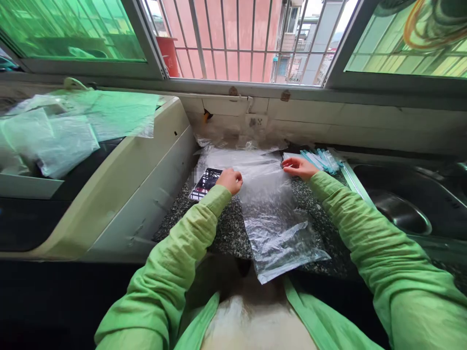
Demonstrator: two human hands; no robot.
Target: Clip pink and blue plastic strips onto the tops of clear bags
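Here, a large cream-coloured appliance with a dark glass top (120,180) fills the left side, with crumpled clear plastic bags (54,136) heaped on it. To the right lies a stainless steel sink (401,204), its basin dark and shiny. Between them runs the speckled dark granite tabletop (226,233), backed by a barred window.

A long, clear, crinkled plastic bag (270,214) stretches down the tabletop from the wall toward the person, its near end hanging just over the front edge. The person, in light green sleeves, has both hands at the bag's far end. The left hand (230,181) rests at the bag's left edge, its fingers curled shut, though I cannot tell whether they pinch the film or only press on it. The right hand (298,167) sits at the bag's right edge, its fingers closed in a pinch on the plastic.

Just beside the left hand lies a dark phone with a lit screen (205,184), flat on the tabletop. Beyond the right hand lies a small bunch of pale blue plastic strips (323,159), near the sink's rim.
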